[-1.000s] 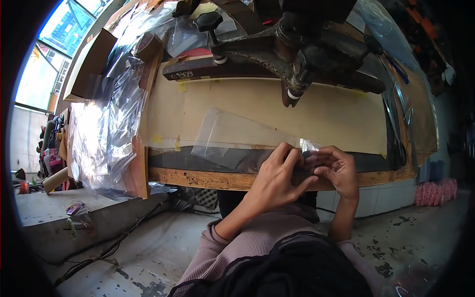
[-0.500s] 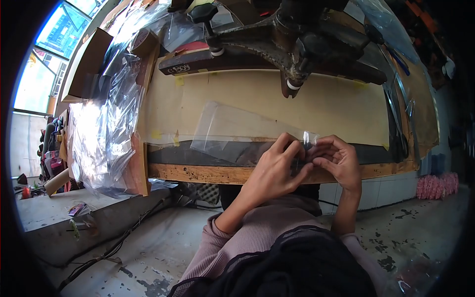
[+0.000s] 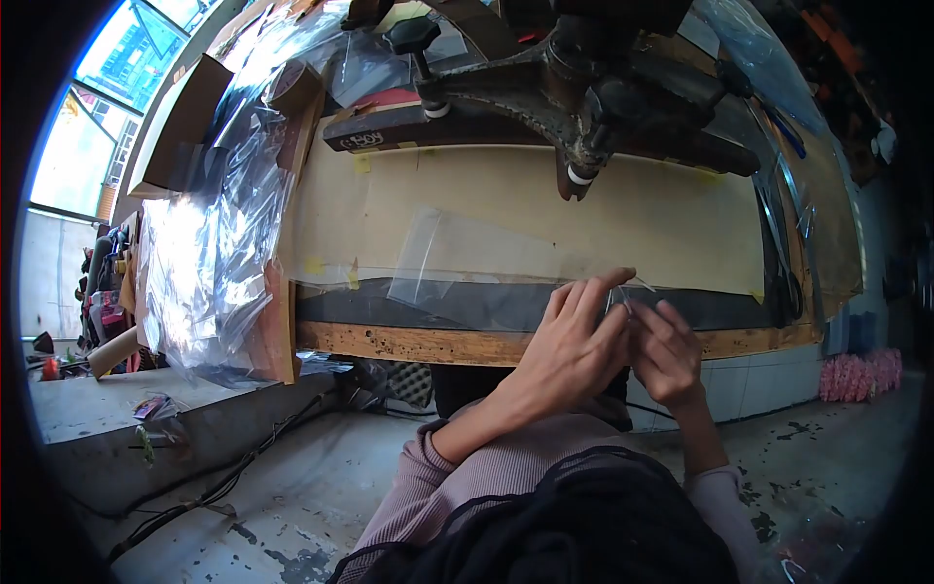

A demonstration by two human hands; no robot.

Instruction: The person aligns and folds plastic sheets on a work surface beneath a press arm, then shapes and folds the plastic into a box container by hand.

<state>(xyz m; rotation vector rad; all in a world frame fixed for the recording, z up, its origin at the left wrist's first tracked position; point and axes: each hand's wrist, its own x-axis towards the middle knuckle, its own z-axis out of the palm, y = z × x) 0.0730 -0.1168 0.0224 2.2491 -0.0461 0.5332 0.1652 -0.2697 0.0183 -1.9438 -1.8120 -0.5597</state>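
A clear plastic sheet (image 3: 423, 255) lies slanted over the cream board and the dark strip at the front of the press table. Its right end runs up to my two hands. My left hand (image 3: 576, 331) is closed on that end, thumb and fingers pinching, with the index finger reaching out to the right. Close against it, my right hand (image 3: 665, 352) has its fingertips gathered on the same plastic near the front edge. A thin bright edge of plastic shows between the fingertips. The exact grip is partly hidden behind my fingers.
A heavy dark metal press (image 3: 584, 88) with a long bar (image 3: 389, 131) stands over the cream board (image 3: 506, 190). Crumpled clear plastic (image 3: 209, 243) is piled at left beside a cardboard box (image 3: 180, 127). Scissors (image 3: 793, 287) lie at right. A wooden edge (image 3: 409, 343) borders the front.
My hands have come closer together and slightly down, the right one turning inward with its fingers more curled. My left index finger now stretches right. The sheet's far end has shifted slightly right.
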